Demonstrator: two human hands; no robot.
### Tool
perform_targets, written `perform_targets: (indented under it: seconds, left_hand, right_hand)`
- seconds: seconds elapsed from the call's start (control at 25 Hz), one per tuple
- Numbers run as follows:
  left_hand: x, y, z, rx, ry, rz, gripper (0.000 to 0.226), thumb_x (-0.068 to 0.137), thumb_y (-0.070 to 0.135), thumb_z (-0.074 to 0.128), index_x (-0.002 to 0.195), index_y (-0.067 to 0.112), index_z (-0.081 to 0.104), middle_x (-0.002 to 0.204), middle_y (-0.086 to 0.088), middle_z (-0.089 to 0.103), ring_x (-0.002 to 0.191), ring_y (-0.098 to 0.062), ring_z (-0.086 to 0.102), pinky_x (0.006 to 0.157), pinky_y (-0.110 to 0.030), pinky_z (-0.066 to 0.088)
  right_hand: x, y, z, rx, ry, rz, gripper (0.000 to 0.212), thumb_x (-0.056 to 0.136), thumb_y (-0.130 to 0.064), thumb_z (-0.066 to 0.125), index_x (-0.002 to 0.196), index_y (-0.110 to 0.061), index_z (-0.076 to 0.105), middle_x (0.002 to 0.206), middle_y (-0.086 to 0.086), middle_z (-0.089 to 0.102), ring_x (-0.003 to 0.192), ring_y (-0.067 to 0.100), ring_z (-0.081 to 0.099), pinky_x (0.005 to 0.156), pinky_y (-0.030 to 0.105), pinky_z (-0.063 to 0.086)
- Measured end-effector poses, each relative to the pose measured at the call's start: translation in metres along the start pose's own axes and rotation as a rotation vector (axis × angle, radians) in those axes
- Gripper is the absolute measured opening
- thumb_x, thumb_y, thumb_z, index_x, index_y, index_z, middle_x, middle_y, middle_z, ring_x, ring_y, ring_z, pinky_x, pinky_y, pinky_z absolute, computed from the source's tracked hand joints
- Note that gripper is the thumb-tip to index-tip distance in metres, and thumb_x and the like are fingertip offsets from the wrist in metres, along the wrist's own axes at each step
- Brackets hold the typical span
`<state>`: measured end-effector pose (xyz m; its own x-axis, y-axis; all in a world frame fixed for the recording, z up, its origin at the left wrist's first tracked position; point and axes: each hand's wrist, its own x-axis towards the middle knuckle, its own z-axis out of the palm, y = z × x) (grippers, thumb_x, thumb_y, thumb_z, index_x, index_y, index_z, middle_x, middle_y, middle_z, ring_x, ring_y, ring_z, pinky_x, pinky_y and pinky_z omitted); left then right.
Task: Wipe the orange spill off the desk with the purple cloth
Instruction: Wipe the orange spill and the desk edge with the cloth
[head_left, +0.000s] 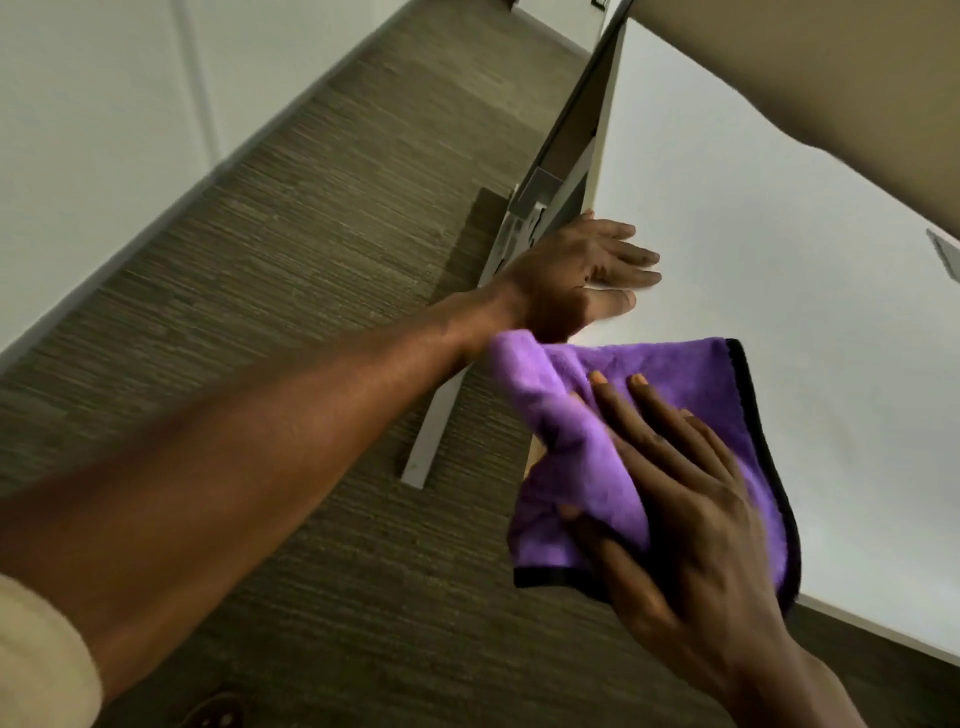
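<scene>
A cream sleeve (41, 660) sits at the lower left, and the bare forearm runs up from it over the brown striped carpet (291, 249). The left hand (576, 275) lies flat on the left edge of the white table (779, 249), fingers stretched out together and gripping nothing. Just below it, the purple cloth (587, 447) with its black hem hangs partly over the table's near corner. The right hand (691, 499) presses down on the cloth with fingers spread, the thumb tucked into a bunched fold
</scene>
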<state>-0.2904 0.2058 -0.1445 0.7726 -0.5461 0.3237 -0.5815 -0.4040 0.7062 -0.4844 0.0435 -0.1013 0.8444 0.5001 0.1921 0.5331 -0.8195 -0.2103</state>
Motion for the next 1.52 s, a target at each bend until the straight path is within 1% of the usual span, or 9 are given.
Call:
perform_targets:
  seconds: [0.12,0.28,0.52,0.76,0.96,1.12,1.28,1.4,1.52]
  left_hand:
    - [-0.004,-0.008,0.003,-0.062,0.043,0.013,0.042,0.089,0.031,0.056,0.129,0.021,0.065,0.146,0.001,0.054,0.146,-0.018,0.032,0.122,-0.043,0.02]
    - [0.002,-0.012,-0.003,-0.006,-0.05,0.03,0.037,0.097,0.024,0.058,0.133,0.018,0.061,0.149,-0.003,0.05,0.147,-0.022,0.027,0.122,-0.035,0.018]
    - [0.001,-0.008,-0.005,0.004,-0.031,0.007,0.035,0.098,0.022,0.056,0.132,0.016,0.062,0.148,-0.002,0.052,0.147,-0.022,0.03,0.122,-0.033,0.018]
    - [-0.005,-0.005,-0.002,-0.036,-0.007,-0.006,0.038,0.096,0.022,0.051,0.132,0.022,0.063,0.149,0.002,0.051,0.147,-0.017,0.028,0.121,-0.031,0.014]
    - [-0.002,-0.005,-0.006,0.009,-0.051,0.009,0.048,0.09,0.032,0.046,0.132,0.015,0.062,0.147,-0.001,0.053,0.146,-0.021,0.031,0.122,-0.039,0.02]
    - [-0.005,-0.007,-0.004,-0.029,-0.027,-0.003,0.043,0.092,0.034,0.049,0.132,0.025,0.062,0.148,0.004,0.052,0.146,-0.016,0.03,0.122,-0.039,0.02]
    - [-0.008,-0.008,-0.004,-0.092,-0.021,-0.023,0.039,0.096,0.03,0.05,0.133,0.027,0.062,0.149,0.007,0.05,0.147,-0.014,0.026,0.122,-0.041,0.017]
    - [-0.008,-0.008,-0.002,-0.107,-0.009,-0.013,0.038,0.097,0.026,0.05,0.133,0.025,0.062,0.149,0.006,0.05,0.147,-0.013,0.025,0.121,-0.037,0.016]
    - [-0.008,-0.008,0.0,-0.126,0.015,-0.014,0.038,0.096,0.024,0.05,0.132,0.024,0.063,0.149,0.007,0.051,0.147,-0.013,0.025,0.12,-0.034,0.017]
  right_hand:
    - [-0.001,0.014,-0.006,0.029,-0.089,-0.036,0.074,0.092,-0.058,0.051,0.159,-0.033,0.034,0.167,-0.01,0.033,0.158,0.021,0.025,0.118,0.061,0.035]
    - [0.026,0.021,-0.01,-0.094,-0.206,0.067,0.085,0.084,-0.089,0.028,0.16,-0.052,0.016,0.174,-0.008,0.005,0.161,0.02,-0.005,0.126,0.053,0.018]
    - [0.048,0.025,-0.016,-0.057,-0.142,-0.052,0.073,0.084,-0.075,0.048,0.15,-0.045,0.045,0.16,0.004,0.036,0.148,0.024,0.034,0.115,0.055,0.033]
    - [0.031,0.027,-0.01,-0.041,-0.231,-0.393,0.069,0.079,-0.071,0.059,0.14,-0.038,0.059,0.156,0.009,0.04,0.151,0.028,0.032,0.116,0.051,0.031]
    - [0.055,0.033,-0.018,-0.006,-0.158,-0.174,0.068,0.084,-0.067,0.052,0.146,-0.038,0.049,0.155,0.009,0.044,0.146,0.029,0.04,0.112,0.06,0.036]
    - [0.012,0.043,-0.02,-0.023,-0.157,-0.214,0.078,0.091,-0.061,0.051,0.158,-0.022,0.04,0.169,0.005,0.03,0.158,0.028,0.024,0.121,0.06,0.029]
    - [-0.015,0.052,-0.032,0.061,-0.059,0.141,0.092,0.093,-0.08,0.027,0.159,-0.016,0.037,0.174,0.002,0.008,0.161,0.026,0.007,0.118,0.07,0.024]
    - [-0.013,0.04,-0.024,-0.058,-0.069,-0.006,0.092,0.095,-0.076,0.031,0.158,-0.01,0.036,0.17,0.009,0.024,0.158,0.031,0.02,0.115,0.072,0.028]
    - [-0.01,0.03,-0.013,-0.158,-0.088,-0.068,0.084,0.096,-0.072,0.041,0.162,-0.02,0.03,0.169,-0.001,0.031,0.158,0.022,0.025,0.121,0.062,0.028]
